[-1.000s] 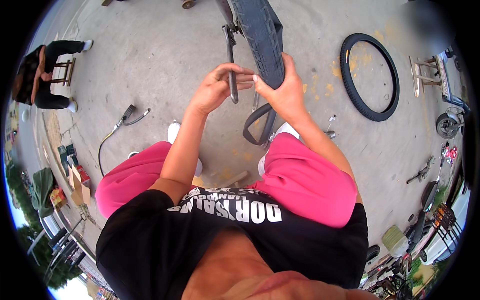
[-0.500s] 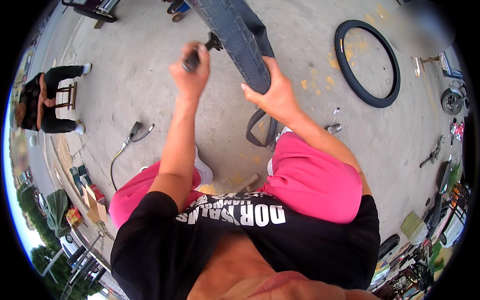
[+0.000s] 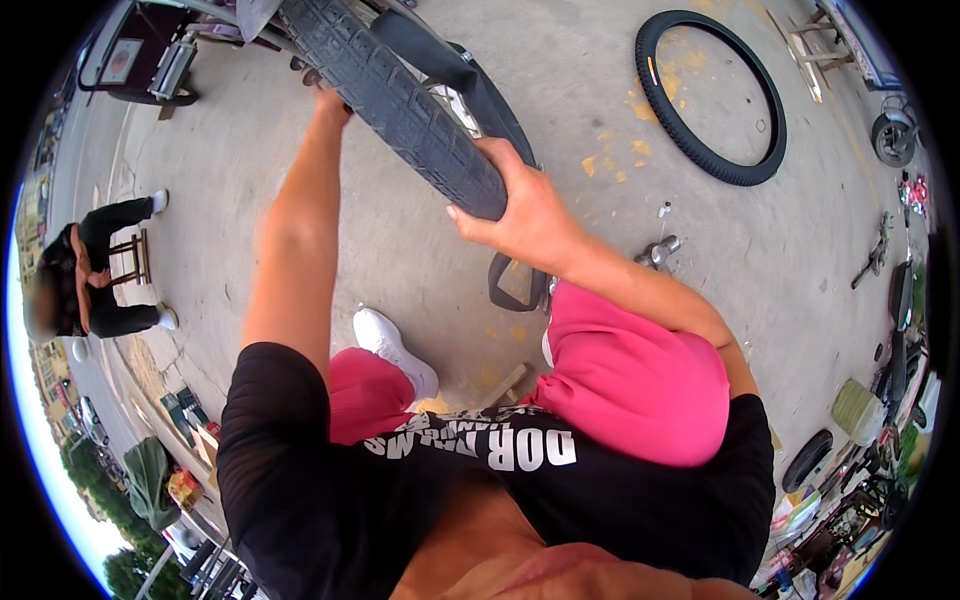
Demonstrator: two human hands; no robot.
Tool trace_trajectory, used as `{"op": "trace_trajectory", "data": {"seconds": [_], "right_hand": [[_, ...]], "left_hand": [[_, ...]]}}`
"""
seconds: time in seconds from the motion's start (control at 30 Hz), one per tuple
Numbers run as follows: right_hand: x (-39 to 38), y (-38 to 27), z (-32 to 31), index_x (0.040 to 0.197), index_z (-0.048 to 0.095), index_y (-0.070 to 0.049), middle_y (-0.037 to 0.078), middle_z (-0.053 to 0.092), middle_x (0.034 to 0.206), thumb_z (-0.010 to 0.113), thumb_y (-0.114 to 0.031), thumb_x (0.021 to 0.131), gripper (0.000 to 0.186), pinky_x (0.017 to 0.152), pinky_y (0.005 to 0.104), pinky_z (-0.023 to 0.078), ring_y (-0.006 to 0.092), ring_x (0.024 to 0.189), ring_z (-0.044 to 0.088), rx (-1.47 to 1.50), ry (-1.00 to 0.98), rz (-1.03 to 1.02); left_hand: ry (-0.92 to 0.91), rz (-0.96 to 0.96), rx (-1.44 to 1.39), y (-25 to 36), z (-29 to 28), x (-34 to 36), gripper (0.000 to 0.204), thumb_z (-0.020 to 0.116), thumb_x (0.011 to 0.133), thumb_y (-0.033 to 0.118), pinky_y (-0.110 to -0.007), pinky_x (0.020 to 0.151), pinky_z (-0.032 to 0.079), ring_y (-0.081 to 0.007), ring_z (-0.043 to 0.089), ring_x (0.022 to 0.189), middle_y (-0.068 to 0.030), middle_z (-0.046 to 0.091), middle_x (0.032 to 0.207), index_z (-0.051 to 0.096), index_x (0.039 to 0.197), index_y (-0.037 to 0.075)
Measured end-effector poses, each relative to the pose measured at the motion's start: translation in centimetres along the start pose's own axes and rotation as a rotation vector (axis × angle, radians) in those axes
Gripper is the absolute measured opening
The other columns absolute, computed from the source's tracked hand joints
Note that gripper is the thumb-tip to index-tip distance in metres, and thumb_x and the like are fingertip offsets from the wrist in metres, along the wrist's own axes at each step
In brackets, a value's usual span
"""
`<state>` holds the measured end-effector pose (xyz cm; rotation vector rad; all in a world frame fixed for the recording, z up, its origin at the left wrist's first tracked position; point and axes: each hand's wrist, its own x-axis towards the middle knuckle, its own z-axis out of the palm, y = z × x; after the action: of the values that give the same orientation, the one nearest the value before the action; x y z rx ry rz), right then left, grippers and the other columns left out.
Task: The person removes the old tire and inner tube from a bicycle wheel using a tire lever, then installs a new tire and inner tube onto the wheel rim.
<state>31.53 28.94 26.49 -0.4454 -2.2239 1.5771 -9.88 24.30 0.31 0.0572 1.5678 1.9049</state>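
Observation:
A worn bicycle tyre (image 3: 400, 115) on a wheel slants down from the top of the view. My right hand (image 3: 520, 210) is closed around its lower end, the thumb on the near side. Beyond the tyre's left edge, my left hand (image 3: 328, 98) reaches up with the arm stretched out. Its fingers are partly hidden, curled at a dark wrench-like tool (image 3: 309, 76) that barely shows. A flat black inner tube (image 3: 425, 52) hangs along the right of the tyre, and a loop of black rubber (image 3: 512, 282) dangles below my right hand.
Another tyre (image 3: 655, 110) lies on the concrete at the far right. A metal part (image 3: 660, 252) rests beside my right forearm. At the left, a person (image 3: 90, 265) sits on a wooden stool (image 3: 130, 258). A three-wheeled vehicle (image 3: 150, 60) stands at the upper left; parked bikes line the right.
My left hand has moved up and away to the far left side of the tyre. The tyre's lower end, in my right hand, has shifted slightly left and down in view.

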Motion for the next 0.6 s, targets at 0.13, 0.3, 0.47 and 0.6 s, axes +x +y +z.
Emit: {"op": "trace_trajectory", "data": {"seconds": [0.13, 0.3, 0.47, 0.6], "right_hand": [[0.0, 0.2, -0.2, 0.117, 0.046, -0.002, 0.017, 0.061, 0.101, 0.073, -0.017, 0.074, 0.053, 0.08, 0.0364, 0.049, 0.0298, 0.092, 0.063, 0.024, -0.001, 0.014], [0.0, 0.1, 0.2, 0.117, 0.047, -0.002, 0.015, 0.062, 0.1, 0.075, -0.017, 0.072, 0.055, 0.081, 0.035, 0.05, 0.0248, 0.091, 0.064, -0.001, 0.018, -0.025], [0.0, -0.2, 0.2, 0.115, 0.047, 0.0, 0.02, 0.061, 0.099, 0.071, -0.019, 0.074, 0.051, 0.078, 0.039, 0.049, 0.0348, 0.091, 0.063, 0.002, -0.013, -0.012], [0.1, -0.2, 0.2, 0.115, 0.046, 0.0, 0.02, 0.062, 0.096, 0.071, -0.022, 0.074, 0.052, 0.076, 0.0394, 0.049, 0.0358, 0.088, 0.063, 0.019, -0.028, -0.011]], "left_hand": [[-0.117, -0.407, -0.166, -10.8, -0.6, -3.0, 0.048, 0.059, 0.09, 0.033, -0.042, 0.085, 0.054, -0.0275, 0.063, 0.1, -0.0141, 0.061, 0.119, 0.051, 0.125, 0.001], [-0.313, -0.552, -0.252, -14.3, 4.0, -19.1, 0.047, 0.042, 0.095, 0.049, -0.031, 0.058, 0.05, -0.0201, 0.064, 0.082, -0.0073, 0.064, 0.105, 0.053, 0.119, 0.011], [-0.462, -0.699, 0.034, -7.8, 5.6, -30.3, 0.039, 0.055, 0.092, 0.039, -0.027, 0.046, 0.046, -0.0173, 0.062, 0.058, -0.0063, 0.065, 0.081, 0.055, 0.113, 0.006], [-0.431, -0.434, 0.516, -1.2, 6.5, -32.7, 0.034, 0.06, 0.085, 0.017, -0.029, 0.044, 0.046, -0.018, 0.059, 0.05, -0.0095, 0.063, 0.071, 0.055, 0.109, -0.006]]}}
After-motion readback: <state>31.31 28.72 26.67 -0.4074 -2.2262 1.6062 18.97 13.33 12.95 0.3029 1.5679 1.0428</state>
